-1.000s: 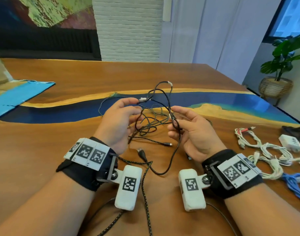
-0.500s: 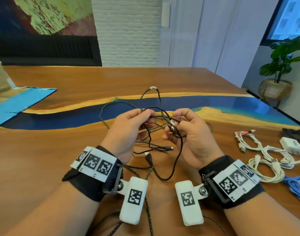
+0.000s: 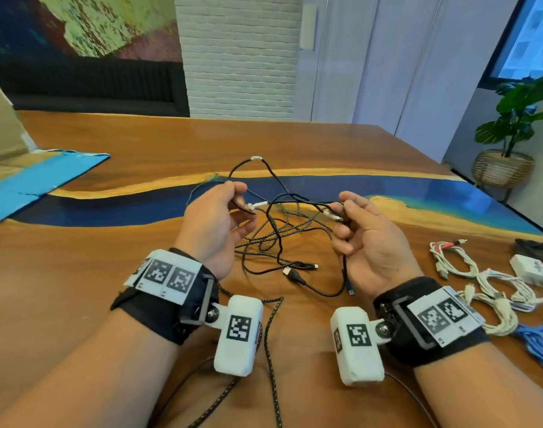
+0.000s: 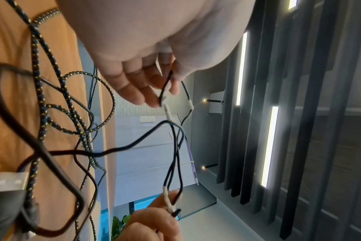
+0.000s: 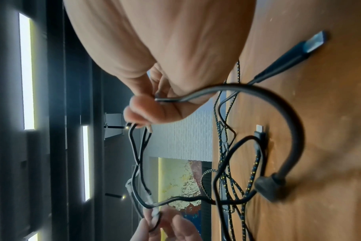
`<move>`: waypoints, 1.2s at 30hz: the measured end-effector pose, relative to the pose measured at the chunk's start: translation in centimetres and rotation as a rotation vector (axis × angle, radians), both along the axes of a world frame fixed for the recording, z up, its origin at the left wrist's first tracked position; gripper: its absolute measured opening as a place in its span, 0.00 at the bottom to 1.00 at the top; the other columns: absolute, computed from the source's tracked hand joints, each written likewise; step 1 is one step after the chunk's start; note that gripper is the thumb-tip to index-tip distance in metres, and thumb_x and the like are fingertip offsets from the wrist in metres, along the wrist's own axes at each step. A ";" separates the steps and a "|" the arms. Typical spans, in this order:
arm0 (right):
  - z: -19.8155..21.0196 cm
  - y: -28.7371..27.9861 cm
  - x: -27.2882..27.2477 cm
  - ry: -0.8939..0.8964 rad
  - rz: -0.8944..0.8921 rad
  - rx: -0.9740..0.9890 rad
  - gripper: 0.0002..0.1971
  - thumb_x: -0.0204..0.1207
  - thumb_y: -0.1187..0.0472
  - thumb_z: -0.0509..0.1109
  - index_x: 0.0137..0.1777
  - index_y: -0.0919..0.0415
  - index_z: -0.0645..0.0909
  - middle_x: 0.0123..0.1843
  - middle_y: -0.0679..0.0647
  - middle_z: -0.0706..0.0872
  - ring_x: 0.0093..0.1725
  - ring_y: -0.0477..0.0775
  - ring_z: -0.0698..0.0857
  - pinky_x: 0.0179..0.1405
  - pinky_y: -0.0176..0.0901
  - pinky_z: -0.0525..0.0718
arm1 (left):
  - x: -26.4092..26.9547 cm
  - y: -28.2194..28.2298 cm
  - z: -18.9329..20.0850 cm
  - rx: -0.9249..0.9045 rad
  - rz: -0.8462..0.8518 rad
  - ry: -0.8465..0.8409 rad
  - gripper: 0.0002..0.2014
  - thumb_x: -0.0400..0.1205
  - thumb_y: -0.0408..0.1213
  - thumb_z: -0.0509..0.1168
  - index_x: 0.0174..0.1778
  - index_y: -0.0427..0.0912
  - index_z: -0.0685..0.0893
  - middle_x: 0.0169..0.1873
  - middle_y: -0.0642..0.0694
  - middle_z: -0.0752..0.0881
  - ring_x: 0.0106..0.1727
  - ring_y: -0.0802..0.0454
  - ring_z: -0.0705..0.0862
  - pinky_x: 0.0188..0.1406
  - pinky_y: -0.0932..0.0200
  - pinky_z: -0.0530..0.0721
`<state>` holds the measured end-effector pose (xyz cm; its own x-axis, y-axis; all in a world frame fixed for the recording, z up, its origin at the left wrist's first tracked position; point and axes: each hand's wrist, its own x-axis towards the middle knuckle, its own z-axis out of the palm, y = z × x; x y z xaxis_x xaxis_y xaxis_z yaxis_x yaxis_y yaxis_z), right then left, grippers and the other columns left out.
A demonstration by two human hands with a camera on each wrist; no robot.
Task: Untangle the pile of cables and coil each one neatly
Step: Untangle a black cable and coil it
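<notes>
with the left hand (image 3: 216, 222) and right hand (image 3: 369, 239) each pinching thin black cable (image 3: 295, 200) above the tangle (image 3: 273, 239) at the table's (image 3: 79, 273) centre, pulling toward 9 and 3 o'clock could cinch a knot.

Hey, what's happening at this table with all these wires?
A person is untangling a pile of black cables over a wooden table. The left hand pinches a thin black cable near a white-wrapped section, and the right hand pinches another stretch of it, holding the strands apart above the table. A braided cable and loose plugs lie tangled below. Several white cables and a blue cable sit bundled at the right.
</notes>
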<state>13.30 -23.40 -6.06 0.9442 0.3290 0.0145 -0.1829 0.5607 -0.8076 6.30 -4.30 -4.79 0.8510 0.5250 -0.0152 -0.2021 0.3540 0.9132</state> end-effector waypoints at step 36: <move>0.8 -1.4 0.3 -0.242 0.196 -0.361 0.12 0.87 0.60 0.63 0.62 0.61 0.86 0.43 0.59 0.90 0.27 0.55 0.78 0.26 0.45 0.80 | -0.3 -0.4 -0.1 0.348 -0.067 -0.010 0.08 0.88 0.42 0.67 0.52 0.46 0.91 0.28 0.49 0.84 0.38 0.50 0.81 0.47 0.49 0.74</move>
<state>13.62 -24.84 -5.26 0.8476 0.5248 0.0787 -0.0396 0.2105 -0.9768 6.00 -4.75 -4.91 0.8827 0.4406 0.1634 -0.1986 0.0346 0.9795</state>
